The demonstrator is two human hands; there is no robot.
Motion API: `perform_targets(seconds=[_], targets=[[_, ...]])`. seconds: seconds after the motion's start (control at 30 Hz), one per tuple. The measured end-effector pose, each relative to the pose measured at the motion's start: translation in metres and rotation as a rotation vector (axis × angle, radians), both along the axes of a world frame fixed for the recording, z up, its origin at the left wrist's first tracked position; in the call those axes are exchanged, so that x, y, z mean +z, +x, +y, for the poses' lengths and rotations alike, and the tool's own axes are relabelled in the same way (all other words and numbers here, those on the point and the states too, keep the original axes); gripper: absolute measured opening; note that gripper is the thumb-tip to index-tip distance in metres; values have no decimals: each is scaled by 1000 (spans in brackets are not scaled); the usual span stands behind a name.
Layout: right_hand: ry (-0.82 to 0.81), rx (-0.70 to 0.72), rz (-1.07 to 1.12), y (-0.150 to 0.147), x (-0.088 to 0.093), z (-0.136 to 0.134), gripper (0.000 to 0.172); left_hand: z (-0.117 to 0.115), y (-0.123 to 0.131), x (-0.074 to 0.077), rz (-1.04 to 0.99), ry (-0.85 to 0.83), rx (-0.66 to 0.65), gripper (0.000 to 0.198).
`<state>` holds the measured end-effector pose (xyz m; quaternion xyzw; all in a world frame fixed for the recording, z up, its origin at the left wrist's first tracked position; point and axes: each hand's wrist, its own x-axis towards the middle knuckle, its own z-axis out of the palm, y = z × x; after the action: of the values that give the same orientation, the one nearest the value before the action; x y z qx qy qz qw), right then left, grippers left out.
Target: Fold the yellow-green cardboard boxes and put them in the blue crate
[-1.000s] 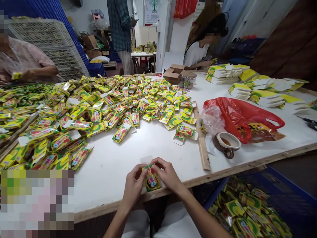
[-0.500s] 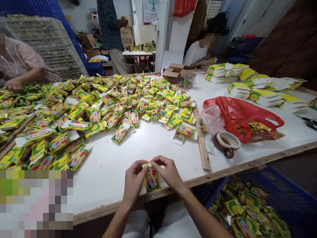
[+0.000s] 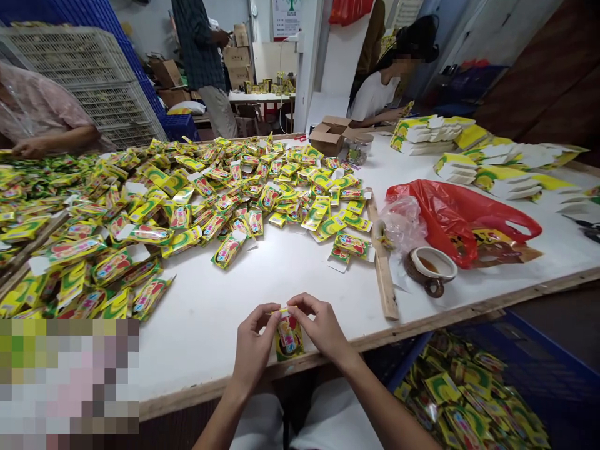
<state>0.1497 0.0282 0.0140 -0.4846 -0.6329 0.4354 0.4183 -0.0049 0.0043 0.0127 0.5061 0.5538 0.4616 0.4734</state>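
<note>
A small yellow and green printed box (image 3: 289, 337) lies at the table's front edge, its lower end towards me. My left hand (image 3: 257, 331) pinches its far end from the left, thumb and forefinger together at the corner. From the other side my right hand (image 3: 315, 322) grips the same end between thumb and fingers. The fingertips partly cover the box's top flap. Beyond my hands, a large heap of similar boxes (image 3: 225, 250) spreads over the white table (image 3: 210, 337), some with white end flaps standing out.
To the right are a wooden strip (image 3: 385, 287), a brown mug (image 3: 434, 269) of liquid, a red plastic bag (image 3: 450, 212) and stacked flat cartons (image 3: 431, 134). Below the edge stands a blue crate (image 3: 525, 350) of boxes. Co-workers sit at left and far right; another person stands behind.
My hands stay on the box's far end with barely any movement. The co-worker's hand at the left has shifted, and the standing person has moved slightly left.
</note>
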Motion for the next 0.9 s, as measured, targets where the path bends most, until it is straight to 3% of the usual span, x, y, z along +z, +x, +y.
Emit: perform_targets(seconds=[0.17, 0.37, 0.7, 0.9], targets=[[128, 61, -233, 1, 17, 5, 13, 4, -2, 10, 137, 74, -38, 17], [100, 110, -346, 0, 25, 12, 15, 10, -5, 10, 128, 29, -35, 20], [57, 104, -257, 3, 22, 16, 16, 13, -8, 7, 115, -1, -36, 22], [2, 139, -44, 0, 6, 5, 15, -2, -13, -4, 44, -10, -73, 24]])
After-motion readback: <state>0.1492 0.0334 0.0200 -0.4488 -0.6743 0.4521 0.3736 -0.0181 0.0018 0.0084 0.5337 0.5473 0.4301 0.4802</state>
